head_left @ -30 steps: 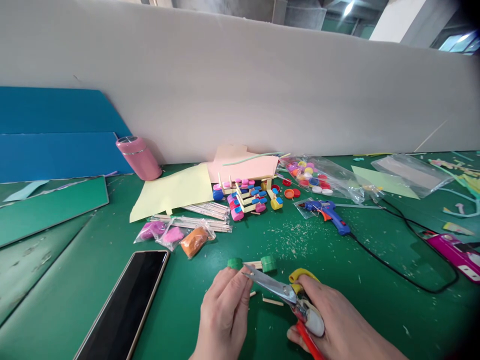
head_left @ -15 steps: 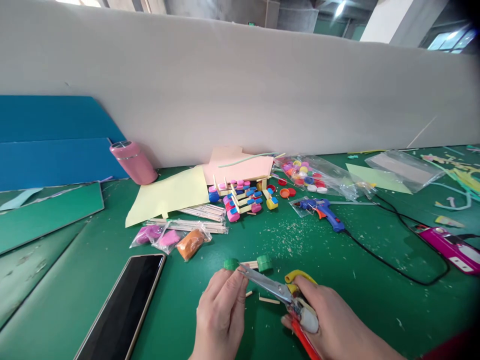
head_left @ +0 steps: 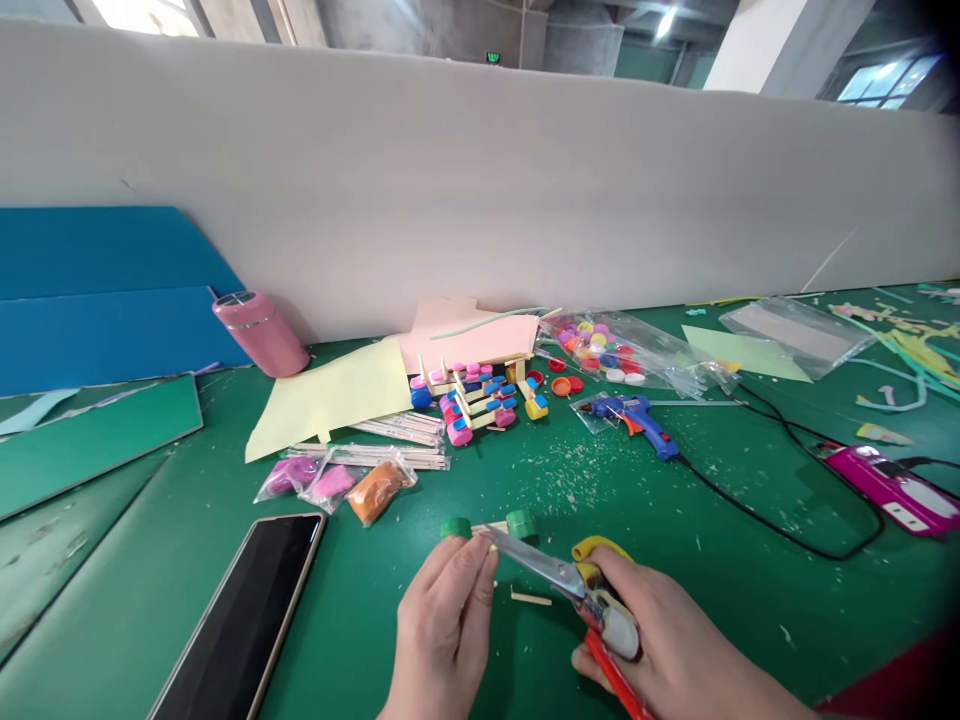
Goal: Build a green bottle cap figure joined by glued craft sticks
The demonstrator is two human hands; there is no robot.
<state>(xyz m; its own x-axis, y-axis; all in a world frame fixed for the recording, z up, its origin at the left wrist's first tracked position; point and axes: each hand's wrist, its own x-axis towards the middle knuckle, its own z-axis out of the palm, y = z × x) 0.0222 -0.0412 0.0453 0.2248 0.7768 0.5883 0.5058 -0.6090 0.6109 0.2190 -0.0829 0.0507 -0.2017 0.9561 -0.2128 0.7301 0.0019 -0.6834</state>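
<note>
Evidently the right hand (head_left: 660, 630) has a firm hold on the scissors (head_left: 551, 572) — one handle yellow, the other red — with the blade tips at the fingertips of the left hand (head_left: 442, 620). That hand pinches a pale stick (head_left: 493, 548) (only a small end shows; the fingers hide the rest). Just beyond, two green caps (head_left: 520, 524) lie with pale sticks between them, while a short stick piece (head_left: 531, 599) rests on the green table (head_left: 660, 520) near the blades.
</note>
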